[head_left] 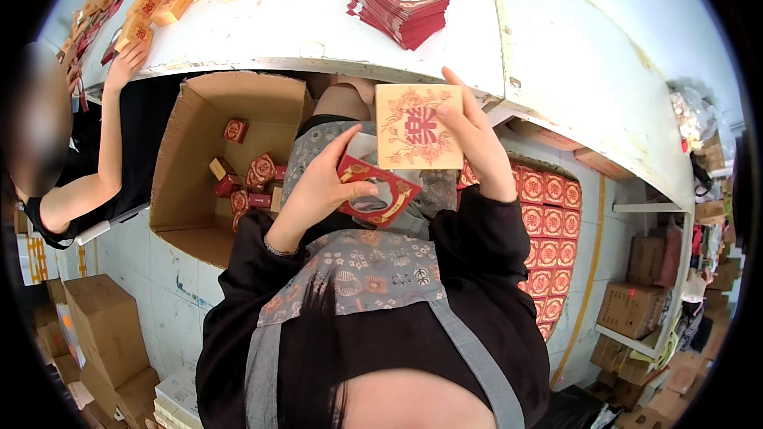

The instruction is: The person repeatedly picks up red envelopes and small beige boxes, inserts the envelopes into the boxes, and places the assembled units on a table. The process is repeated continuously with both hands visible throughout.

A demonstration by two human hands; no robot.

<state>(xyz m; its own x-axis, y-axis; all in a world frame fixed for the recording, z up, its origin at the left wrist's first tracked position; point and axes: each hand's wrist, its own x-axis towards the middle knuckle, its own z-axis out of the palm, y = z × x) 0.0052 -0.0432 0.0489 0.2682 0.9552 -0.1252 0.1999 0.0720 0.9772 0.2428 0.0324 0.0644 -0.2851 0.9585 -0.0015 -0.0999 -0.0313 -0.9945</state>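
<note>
Cream box (pixel 420 129), printed with a red character, is held by the right hand (pixel 475 133); a red sleeve (pixel 404 194), by the left hand (pixel 316 192).

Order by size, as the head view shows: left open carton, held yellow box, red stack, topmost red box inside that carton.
1. Carton
2. Yellow box and red stack: too alike to rank
3. Red box

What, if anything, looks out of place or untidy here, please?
The small red boxes in the open carton on the left lie jumbled at different angles, unlike the neatly rowed boxes on the right. The stack of red sleeves on the table also looks slightly uneven.
</note>
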